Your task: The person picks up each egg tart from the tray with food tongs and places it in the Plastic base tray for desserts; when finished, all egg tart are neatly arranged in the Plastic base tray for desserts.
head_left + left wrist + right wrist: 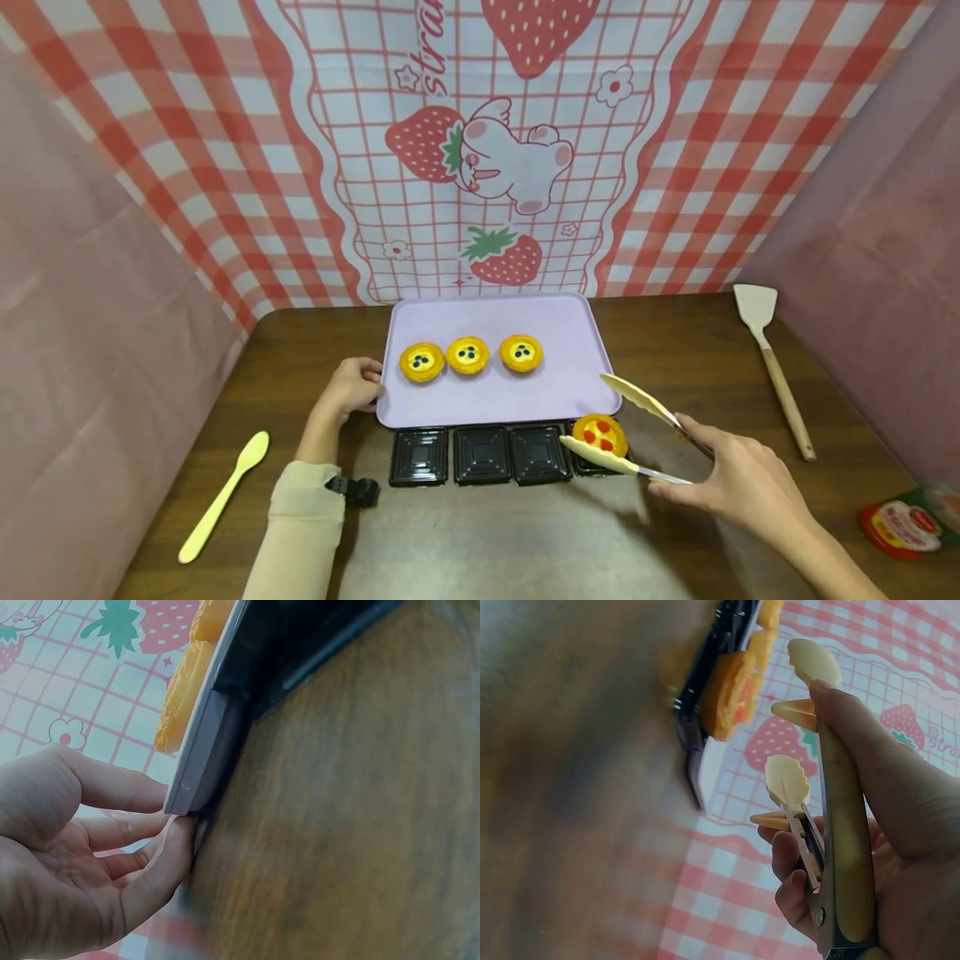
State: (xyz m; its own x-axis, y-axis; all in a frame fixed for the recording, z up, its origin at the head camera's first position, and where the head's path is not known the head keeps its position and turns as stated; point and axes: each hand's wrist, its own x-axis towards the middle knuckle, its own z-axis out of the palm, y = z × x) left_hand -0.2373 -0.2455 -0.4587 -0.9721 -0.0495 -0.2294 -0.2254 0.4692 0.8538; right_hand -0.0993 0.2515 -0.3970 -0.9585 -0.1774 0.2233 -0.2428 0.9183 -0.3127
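My left hand [352, 387] holds the left rim of a lilac tray [480, 400], fingers and thumb at the edge in the left wrist view. Three egg tarts [468, 356] with dark berry-like toppings sit on the tray. My right hand [750, 479] grips a pair of cream-tipped tongs [600, 454]. The tongs are spread, one tip in front of a red-topped tart [600, 435] and the other beyond it, above the tray's near right corner. That tart sits in the rightmost of several black square plastic containers [483, 455] lined up along the tray's near side.
On the left of the wooden table lies a pale yellow spoon [228, 492]. A spatula [772, 367] with a wooden handle lies at the right. A red-labelled package [903, 525] is at the lower right. A strawberry-print cloth [480, 167] hangs behind the table.
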